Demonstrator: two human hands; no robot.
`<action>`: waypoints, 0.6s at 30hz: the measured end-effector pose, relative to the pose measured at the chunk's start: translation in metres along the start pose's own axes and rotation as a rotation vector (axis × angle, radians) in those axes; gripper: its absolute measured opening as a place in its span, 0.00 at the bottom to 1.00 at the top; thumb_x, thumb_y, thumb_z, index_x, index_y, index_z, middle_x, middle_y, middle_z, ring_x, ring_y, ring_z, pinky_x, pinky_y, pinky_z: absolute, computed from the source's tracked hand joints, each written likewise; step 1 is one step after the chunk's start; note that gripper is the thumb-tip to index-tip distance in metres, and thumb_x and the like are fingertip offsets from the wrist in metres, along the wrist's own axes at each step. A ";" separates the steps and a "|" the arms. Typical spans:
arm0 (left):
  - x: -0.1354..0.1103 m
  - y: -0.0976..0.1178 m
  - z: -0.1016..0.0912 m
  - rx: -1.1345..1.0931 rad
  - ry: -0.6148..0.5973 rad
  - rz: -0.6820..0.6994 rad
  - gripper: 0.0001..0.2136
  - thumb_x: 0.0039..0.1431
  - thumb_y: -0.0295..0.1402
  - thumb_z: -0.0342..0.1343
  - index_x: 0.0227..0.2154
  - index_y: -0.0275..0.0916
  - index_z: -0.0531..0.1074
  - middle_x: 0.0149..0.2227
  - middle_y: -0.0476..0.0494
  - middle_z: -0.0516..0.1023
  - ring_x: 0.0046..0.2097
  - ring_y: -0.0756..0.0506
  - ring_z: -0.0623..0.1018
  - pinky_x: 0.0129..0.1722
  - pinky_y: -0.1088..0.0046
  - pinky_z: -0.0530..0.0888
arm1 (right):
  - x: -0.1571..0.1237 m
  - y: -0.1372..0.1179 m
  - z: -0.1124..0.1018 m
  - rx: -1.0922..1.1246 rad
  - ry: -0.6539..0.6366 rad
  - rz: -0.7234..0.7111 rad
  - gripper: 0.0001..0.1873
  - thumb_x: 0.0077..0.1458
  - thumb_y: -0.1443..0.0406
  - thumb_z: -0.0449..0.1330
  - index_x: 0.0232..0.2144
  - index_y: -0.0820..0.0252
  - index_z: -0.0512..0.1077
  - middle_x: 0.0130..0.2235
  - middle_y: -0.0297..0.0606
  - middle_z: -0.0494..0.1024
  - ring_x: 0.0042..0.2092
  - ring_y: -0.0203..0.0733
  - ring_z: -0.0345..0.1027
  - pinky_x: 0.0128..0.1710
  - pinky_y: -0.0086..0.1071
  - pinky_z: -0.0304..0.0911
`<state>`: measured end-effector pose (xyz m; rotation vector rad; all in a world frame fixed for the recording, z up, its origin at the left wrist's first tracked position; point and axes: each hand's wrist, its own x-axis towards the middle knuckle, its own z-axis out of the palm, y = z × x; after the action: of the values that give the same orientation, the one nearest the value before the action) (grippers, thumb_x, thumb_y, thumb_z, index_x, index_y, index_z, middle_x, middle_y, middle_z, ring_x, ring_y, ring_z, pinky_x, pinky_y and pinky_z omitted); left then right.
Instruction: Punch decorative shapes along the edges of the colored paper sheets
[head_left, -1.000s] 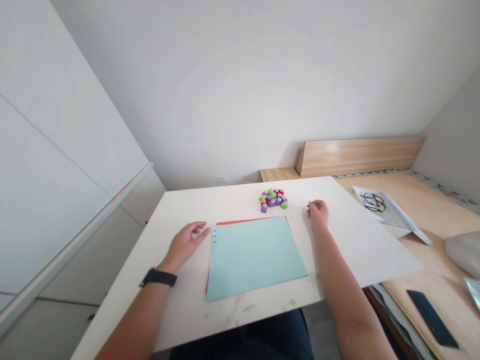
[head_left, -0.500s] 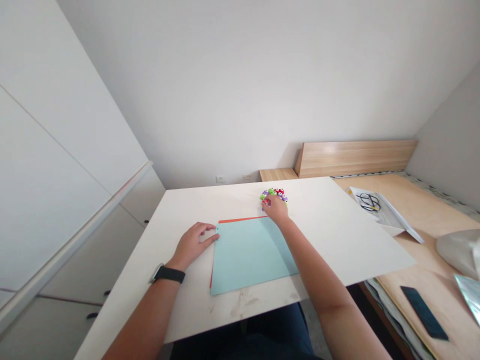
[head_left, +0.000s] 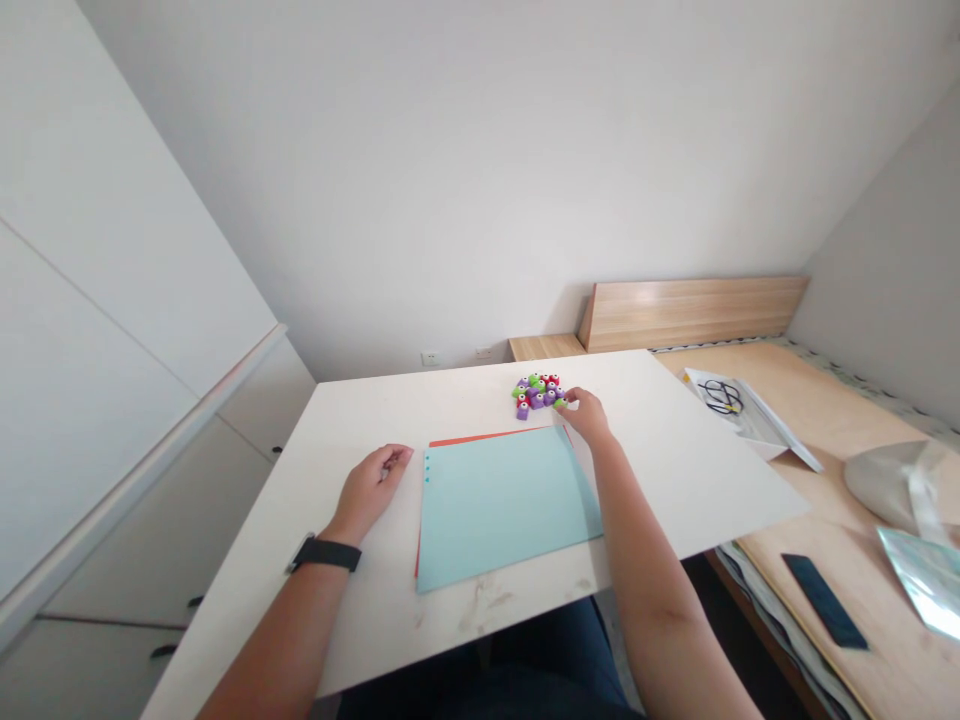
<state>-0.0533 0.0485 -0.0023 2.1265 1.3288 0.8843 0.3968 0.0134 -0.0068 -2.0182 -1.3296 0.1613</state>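
Observation:
A cluster of small purple, green and red toys with single googly eyes [head_left: 536, 398] stands near the table's far edge. At the right side of this cluster, my right hand [head_left: 587, 414] pinches a green one-eyed toy [head_left: 560, 403] between thumb and fingers. A pale blue sheet [head_left: 506, 505] lies on the table in front of me, over a red-orange sheet [head_left: 457, 442] that shows along its far and left edges. Several small teal dots run along the blue sheet's left edge. My left hand [head_left: 371, 488] rests just left of the sheets, fingertips pressed together, with nothing visible in them.
The white table [head_left: 712, 480] has smudges on its near edge. To the right is a wooden bed [head_left: 832, 500] bearing a white box [head_left: 750, 415] with a coiled black cable, a dark phone [head_left: 823, 600] and a whitish bag [head_left: 889, 485]. White cabinets [head_left: 240, 440] stand at the left.
My right hand has moved from on top of the toy cluster to its right side, now pinching a green toy. My left hand has drawn off the sheet's edge and its fingers have closed.

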 end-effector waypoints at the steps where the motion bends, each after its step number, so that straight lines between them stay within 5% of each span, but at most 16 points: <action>1: 0.000 0.001 0.000 -0.004 0.000 -0.002 0.17 0.66 0.49 0.49 0.40 0.44 0.76 0.40 0.45 0.82 0.41 0.40 0.78 0.43 0.62 0.74 | -0.001 -0.001 0.001 -0.003 -0.003 0.002 0.12 0.48 0.62 0.65 0.37 0.56 0.73 0.39 0.34 0.78 0.42 0.41 0.69 0.45 0.34 0.61; 6: 0.000 0.005 -0.001 -0.105 0.047 -0.056 0.18 0.64 0.51 0.51 0.42 0.43 0.75 0.41 0.43 0.81 0.41 0.40 0.78 0.43 0.62 0.75 | -0.006 -0.018 -0.014 0.015 0.083 0.022 0.12 0.52 0.61 0.63 0.40 0.55 0.71 0.40 0.36 0.78 0.41 0.43 0.69 0.42 0.34 0.61; 10: 0.004 0.014 -0.009 -0.386 0.085 -0.116 0.22 0.63 0.49 0.55 0.52 0.40 0.70 0.43 0.41 0.78 0.39 0.44 0.78 0.40 0.67 0.76 | -0.019 -0.082 -0.024 0.190 0.272 -0.130 0.19 0.56 0.56 0.61 0.47 0.56 0.69 0.44 0.41 0.78 0.42 0.46 0.69 0.44 0.36 0.62; 14: 0.005 0.034 -0.020 -0.642 -0.132 -0.031 0.31 0.59 0.44 0.63 0.62 0.45 0.61 0.56 0.38 0.73 0.47 0.44 0.79 0.45 0.65 0.77 | -0.063 -0.172 0.004 0.275 -0.125 -0.513 0.21 0.56 0.58 0.64 0.51 0.52 0.68 0.45 0.39 0.78 0.47 0.47 0.69 0.48 0.37 0.63; 18: 0.000 0.041 -0.031 -0.615 -0.313 0.024 0.22 0.57 0.42 0.65 0.53 0.41 0.72 0.55 0.38 0.76 0.53 0.39 0.78 0.54 0.60 0.74 | -0.113 -0.213 0.058 0.280 -0.373 -0.663 0.17 0.57 0.64 0.63 0.48 0.53 0.68 0.45 0.38 0.77 0.47 0.45 0.69 0.48 0.36 0.63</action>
<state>-0.0510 0.0337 0.0467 1.7046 0.7479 0.7973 0.1566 -0.0061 0.0509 -1.2695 -2.0118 0.4003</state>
